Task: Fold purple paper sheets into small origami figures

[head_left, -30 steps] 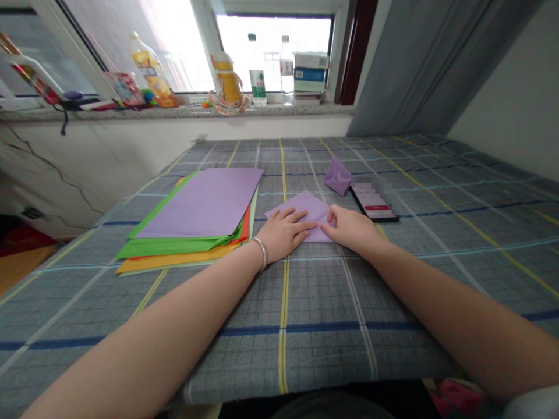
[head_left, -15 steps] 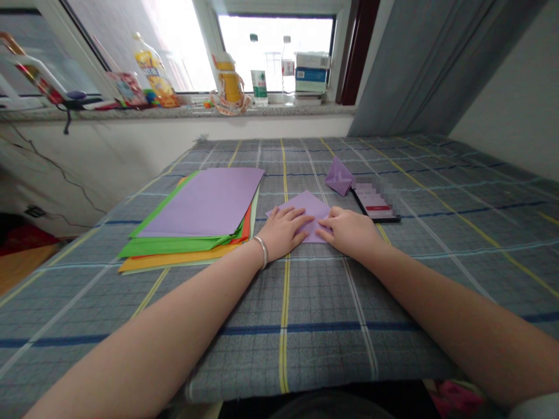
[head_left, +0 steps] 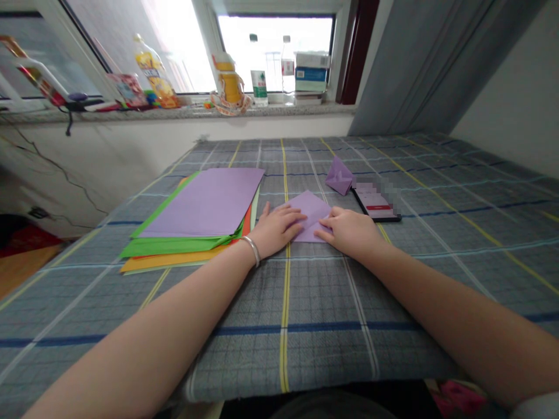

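Note:
A folded sheet of purple paper (head_left: 308,205) lies on the cloth between my two hands, its pointed corner facing away from me. My left hand (head_left: 276,227), with a silver bangle at the wrist, rests flat across the paper's left part, fingers stretched out and thumb toward me. On the right side, my right hand (head_left: 349,228) has its fingers curled, with thumb and forefinger pinching the paper's right edge. Just beyond stands a folded purple paper shape (head_left: 338,176), beside a phone (head_left: 374,201) with a lit screen.
To the left lies a stack of coloured paper (head_left: 205,201), purple on top, with green and orange sheets below. A checked tablecloth (head_left: 244,361) covers the table. Bottles, a yellow cup (head_left: 230,84) and boxes (head_left: 312,73) line the windowsill behind.
My left hand has slid a little to the left across the paper, uncovering more of its middle. My right hand has stayed almost in place.

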Tool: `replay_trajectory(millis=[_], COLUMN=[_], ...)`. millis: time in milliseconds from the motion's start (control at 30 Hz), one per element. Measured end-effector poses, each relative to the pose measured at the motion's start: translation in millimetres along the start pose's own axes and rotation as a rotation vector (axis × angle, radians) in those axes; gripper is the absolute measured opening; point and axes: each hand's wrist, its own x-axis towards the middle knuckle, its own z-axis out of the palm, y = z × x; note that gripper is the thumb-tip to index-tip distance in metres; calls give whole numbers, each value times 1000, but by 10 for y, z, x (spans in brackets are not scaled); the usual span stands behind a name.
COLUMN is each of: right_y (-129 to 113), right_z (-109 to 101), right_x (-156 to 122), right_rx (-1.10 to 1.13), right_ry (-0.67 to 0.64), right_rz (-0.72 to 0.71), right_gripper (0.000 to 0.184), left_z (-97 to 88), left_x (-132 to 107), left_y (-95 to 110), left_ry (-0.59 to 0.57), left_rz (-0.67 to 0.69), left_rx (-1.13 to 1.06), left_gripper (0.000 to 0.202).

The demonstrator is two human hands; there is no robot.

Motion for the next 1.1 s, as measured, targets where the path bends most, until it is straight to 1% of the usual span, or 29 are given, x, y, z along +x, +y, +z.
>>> replay_trajectory(millis=[100, 233, 467, 800, 967, 1100], right_y=[-4, 3, 69, 148, 210, 245], right_z=[-1, 6, -26, -65, -54, -51], right_x=[-2, 4, 49, 71, 75, 75], right_rx=[-9, -10, 32, 86, 114, 129], right_ry=[1, -6, -20, -95, -136, -154], right_rz=[-6, -15, -26, -3, -7, 28], right_gripper=[46, 47, 54, 59, 69, 89], left_z=[79, 109, 89, 10, -15, -29], left_x=[13, 18, 55, 58, 47, 31], left_y=[67, 67, 38, 14, -28, -53], left_ry=[3, -35, -51, -87, -109, -121], left_rz=[35, 23, -10, -35, -24, -23], left_rx=[79, 119, 77, 56, 68, 85], left_gripper=[45, 49, 55, 59, 61, 60])
